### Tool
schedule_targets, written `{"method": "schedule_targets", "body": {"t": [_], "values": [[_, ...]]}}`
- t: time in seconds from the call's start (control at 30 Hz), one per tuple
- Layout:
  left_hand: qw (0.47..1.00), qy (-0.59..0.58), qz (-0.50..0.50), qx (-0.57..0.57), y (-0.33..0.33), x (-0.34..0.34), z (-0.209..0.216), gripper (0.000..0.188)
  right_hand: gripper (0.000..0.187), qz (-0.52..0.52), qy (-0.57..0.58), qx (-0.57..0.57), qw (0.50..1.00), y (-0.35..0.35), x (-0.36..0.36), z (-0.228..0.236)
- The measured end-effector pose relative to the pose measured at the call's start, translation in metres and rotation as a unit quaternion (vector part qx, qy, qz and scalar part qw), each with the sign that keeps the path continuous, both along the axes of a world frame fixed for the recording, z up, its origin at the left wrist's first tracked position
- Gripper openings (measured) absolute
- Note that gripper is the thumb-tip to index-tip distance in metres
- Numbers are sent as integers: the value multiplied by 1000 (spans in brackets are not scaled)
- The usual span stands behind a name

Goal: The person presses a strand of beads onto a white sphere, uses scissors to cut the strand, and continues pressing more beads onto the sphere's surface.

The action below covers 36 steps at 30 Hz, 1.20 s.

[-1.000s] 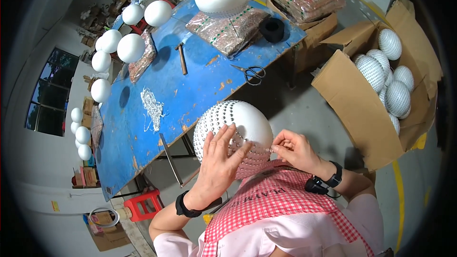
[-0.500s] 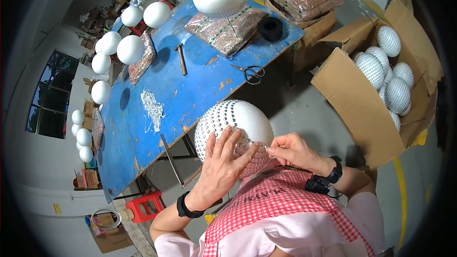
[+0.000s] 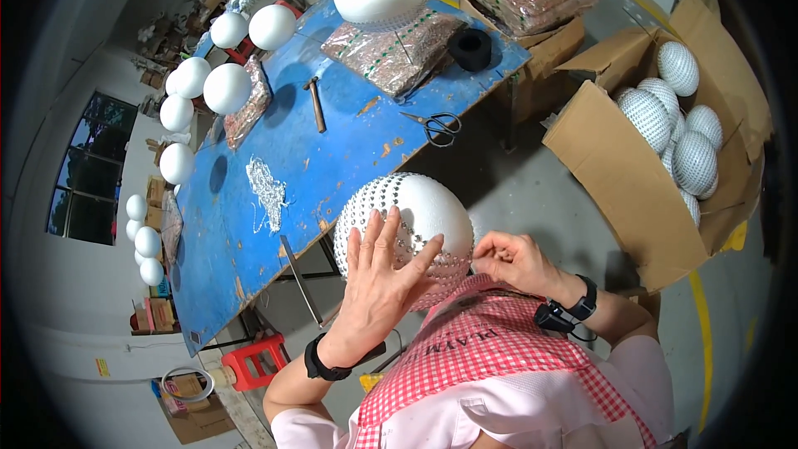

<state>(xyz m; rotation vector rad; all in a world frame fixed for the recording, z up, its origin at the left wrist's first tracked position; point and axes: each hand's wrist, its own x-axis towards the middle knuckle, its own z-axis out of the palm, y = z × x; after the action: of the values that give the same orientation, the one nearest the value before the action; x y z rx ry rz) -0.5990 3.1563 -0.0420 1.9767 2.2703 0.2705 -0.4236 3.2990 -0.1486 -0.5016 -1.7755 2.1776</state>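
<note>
A big white foam ball is in front of my apron, partly covered with rows of small silver studs. My left hand lies on its near left side, the fingers spread over the studded rows and the thumb reaching toward the bare white patch. Beside the ball's lower right edge, my right hand is closed, with thumb and forefinger pinched together. Whatever sits in that pinch is too small to make out. The underside of the ball is hidden from sight.
A blue table carries scissors, a hammer, a silver bead-string heap, a black roll and a bagged pack. White balls stand along its far side. At right, a cardboard box holds several studded balls.
My right hand has drawn slightly off the ball's edge to the right. My left hand's fingers have spread wider, and the ball has turned a little and shifted left.
</note>
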Motion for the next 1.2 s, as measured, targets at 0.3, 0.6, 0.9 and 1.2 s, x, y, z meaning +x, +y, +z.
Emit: {"method": "schedule_targets", "body": {"t": [0.3,0.6,0.9,1.2], "values": [[995,93,-27,2,9,3,-10,55,19,78,-25,20,996,23,-2,-17],[999,-23,-12,21,3,15,19,46,21,109,-52,-70,990,19,7,4],[1000,13,-17,-7,22,-2,4,48,21,109,-28,-63,992,45,-5,-3],[999,-4,9,-43,35,6,13,51,20,116,-13,-86,989,49,-18,5]]}}
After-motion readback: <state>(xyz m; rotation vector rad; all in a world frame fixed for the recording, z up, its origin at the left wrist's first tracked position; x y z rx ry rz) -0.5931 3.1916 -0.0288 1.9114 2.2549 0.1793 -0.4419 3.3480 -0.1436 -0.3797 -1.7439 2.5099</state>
